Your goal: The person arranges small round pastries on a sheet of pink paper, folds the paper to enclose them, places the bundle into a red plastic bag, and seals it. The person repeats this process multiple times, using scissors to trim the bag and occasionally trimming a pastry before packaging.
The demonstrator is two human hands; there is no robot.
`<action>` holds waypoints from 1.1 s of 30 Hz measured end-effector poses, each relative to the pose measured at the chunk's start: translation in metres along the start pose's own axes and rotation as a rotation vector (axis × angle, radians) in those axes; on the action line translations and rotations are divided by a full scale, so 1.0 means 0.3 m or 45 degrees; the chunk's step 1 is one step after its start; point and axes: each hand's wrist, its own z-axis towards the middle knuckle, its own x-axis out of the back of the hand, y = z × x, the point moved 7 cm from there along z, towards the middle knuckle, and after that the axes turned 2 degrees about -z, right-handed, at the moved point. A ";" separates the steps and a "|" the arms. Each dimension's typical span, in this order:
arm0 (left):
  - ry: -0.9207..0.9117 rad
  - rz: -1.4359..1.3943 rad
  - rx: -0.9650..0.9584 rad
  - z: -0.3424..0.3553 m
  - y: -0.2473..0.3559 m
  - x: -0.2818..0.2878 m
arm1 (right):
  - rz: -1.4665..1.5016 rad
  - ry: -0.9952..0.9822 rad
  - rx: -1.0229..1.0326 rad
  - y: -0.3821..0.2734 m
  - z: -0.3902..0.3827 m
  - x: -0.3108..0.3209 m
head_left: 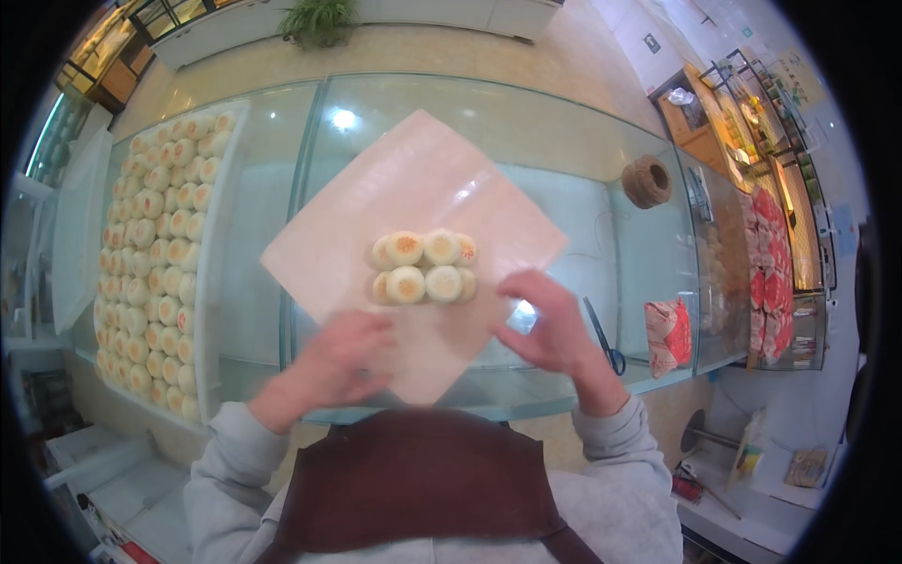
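Observation:
Round pale pastries (425, 267), several with browned tops, stand in a compact stacked block on a pinkish sheet of paper (404, 179). The sheet lies turned like a diamond on the glass counter. My left hand (343, 359), a little blurred, is over the paper's near left edge with its fingers apart and nothing in them. On the other side, my right hand (543, 324) hovers at the near right edge of the sheet, thumb and fingers spread beside the pastries. A small gap separates each hand from the block.
A long white tray (218, 273) full of similar pastries occupies the left side. To the right are a ball of brown twine (646, 181), dark-handled scissors (614, 359) and a red-and-white wrapped package (668, 338). More red-and-white packages (769, 273) are stacked at the far right.

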 end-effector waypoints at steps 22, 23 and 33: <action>-0.084 -0.094 0.069 -0.011 -0.091 -0.191 | -0.202 0.130 0.271 -0.077 -0.163 -0.361; -0.132 -0.127 0.074 -0.020 -0.084 -0.183 | -0.205 0.131 0.268 -0.074 -0.157 -0.364; -0.289 -0.063 0.016 -0.060 -0.054 -0.188 | -0.138 0.132 0.259 -0.069 -0.140 -0.361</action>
